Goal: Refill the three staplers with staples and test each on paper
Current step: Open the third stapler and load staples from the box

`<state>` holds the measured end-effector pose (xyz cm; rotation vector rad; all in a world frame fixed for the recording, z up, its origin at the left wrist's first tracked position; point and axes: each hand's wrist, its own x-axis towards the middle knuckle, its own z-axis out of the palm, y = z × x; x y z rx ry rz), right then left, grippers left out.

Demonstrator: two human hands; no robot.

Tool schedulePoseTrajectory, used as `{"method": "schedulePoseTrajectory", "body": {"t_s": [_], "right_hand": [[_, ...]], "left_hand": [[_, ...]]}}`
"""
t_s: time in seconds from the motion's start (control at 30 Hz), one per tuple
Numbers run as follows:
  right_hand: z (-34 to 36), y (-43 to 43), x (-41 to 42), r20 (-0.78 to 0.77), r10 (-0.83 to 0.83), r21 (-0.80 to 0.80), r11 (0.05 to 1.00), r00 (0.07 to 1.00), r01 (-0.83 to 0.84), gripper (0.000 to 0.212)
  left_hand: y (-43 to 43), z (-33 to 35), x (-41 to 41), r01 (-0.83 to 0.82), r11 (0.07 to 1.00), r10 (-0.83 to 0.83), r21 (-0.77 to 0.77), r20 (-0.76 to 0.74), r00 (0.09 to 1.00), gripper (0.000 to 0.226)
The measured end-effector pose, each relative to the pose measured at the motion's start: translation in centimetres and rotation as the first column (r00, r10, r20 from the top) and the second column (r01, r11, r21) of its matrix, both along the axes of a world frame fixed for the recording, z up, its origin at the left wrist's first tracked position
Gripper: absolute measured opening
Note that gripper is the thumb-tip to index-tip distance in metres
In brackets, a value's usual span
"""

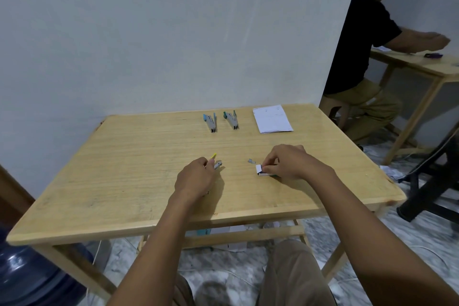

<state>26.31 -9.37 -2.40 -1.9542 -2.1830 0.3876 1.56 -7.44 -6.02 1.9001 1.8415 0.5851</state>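
While two opened staplers, blue stapler (210,122) and green stapler (231,120), and one paper (272,119) are observed at twelve o'clock on the table (124,169), a third, yellow stapler (215,162) is gripped by the left hand (196,177); the staple box (263,171) is pinched by the right hand (288,162), one loose staple strip (251,161) lying between.

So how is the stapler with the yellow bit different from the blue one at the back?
The yellow stapler sits near the front of the table, mostly hidden under the left hand; the blue stapler lies at the back, untouched and in full view. One has a yellow tip, the other blue ends. The blue one lies spread open in a V; the yellow one's pose is hard to tell. Both have silvery metal parts and rest on the table.
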Motion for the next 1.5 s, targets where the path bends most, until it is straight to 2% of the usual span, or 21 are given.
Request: {"method": "schedulePoseTrajectory", "body": {"t_s": [0.2,0.33,0.47,0.6,0.7,0.8,0.83,0.9,1.0,1.13,1.37,1.47,1.5], "right_hand": [[0.1,0.6,0.0,0.04,0.015,-0.072,0.997,0.999,-0.013,0.019],[-0.2,0.5,0.8,-0.042,-0.079,-0.026,0.997,0.996,0.077,0.021],[0.6,-0.4,0.9,-0.244,-0.091,0.067,0.992,0.966,0.11,0.013],[1.1,-1.4,0.1,-0.503,-0.061,0.125,0.982,0.862,0.143,0.005],[1.5,-2.1,-1.0,-0.666,-0.041,0.07,0.991,0.744,0.118,0.005],[1.6,-2.7,-2.3,-0.849,-0.106,-0.076,0.994,0.518,0.078,0.002],[1.5,-2.8,-2.7,-0.869,-0.127,-0.112,0.992,0.477,0.061,0.003],[1.3,-2.7,-3.6,-0.875,-0.154,-0.165,0.986,0.46,0.018,0.005],[1.1,-2.8,-4.9,-0.892,-0.157,-0.193,0.98,0.424,-0.045,0.009],[0.7,-2.9,-6.1,-0.9,-0.162,-0.207,0.976,0.405,-0.072,0.013],[0.0,-3.0,-7.2,-0.91,-0.147,-0.183,0.982,0.389,-0.056,0.028],[-0.2,-3.1,-7.5,-0.91,-0.148,-0.185,0.981,0.388,-0.06,0.019],[-0.3,-3.2,-7.5,-0.901,-0.132,-0.172,0.983,0.413,-0.061,0.015]], "left_hand": [[0.0,0.1,0.0,-0.007,1.0,0.007,-0.019,0.01,1.0,0.042],[-0.2,0.3,0.0,-0.002,1.0,0.002,-0.001,0.0,1.0,0.041],[-0.4,0.6,0.1,0.0,1.0,0.0,-0.003,-0.007,1.0,0.042],[-0.6,1.1,0.0,0.01,1.0,-0.01,-0.016,0.014,1.0,0.042],[-0.8,1.7,-0.3,0.009,0.998,0.001,-0.057,0.172,0.985,0.043],[-1.3,2.8,-0.3,-0.014,0.977,0.109,-0.214,0.441,0.891,0.05],[-1.5,3.1,-0.3,-0.002,0.96,0.148,-0.279,0.502,0.852,0.049],[-2.1,3.6,-0.1,0.067,0.923,0.205,-0.379,0.631,0.748,0.044],[-2.8,3.6,0.2,0.223,0.88,0.23,-0.42,0.786,0.574,0.04],[-3.1,3.1,0.7,0.337,0.84,0.251,-0.424,0.856,0.453,0.037],[-3.4,2.5,1.0,0.373,0.826,0.267,-0.422,0.877,0.4,0.035],[-3.3,2.2,1.1,0.361,0.831,0.266,-0.424,0.872,0.411,0.035],[-3.3,2.1,1.1,0.357,0.832,0.267,-0.424,0.871,0.413,0.035]]}}
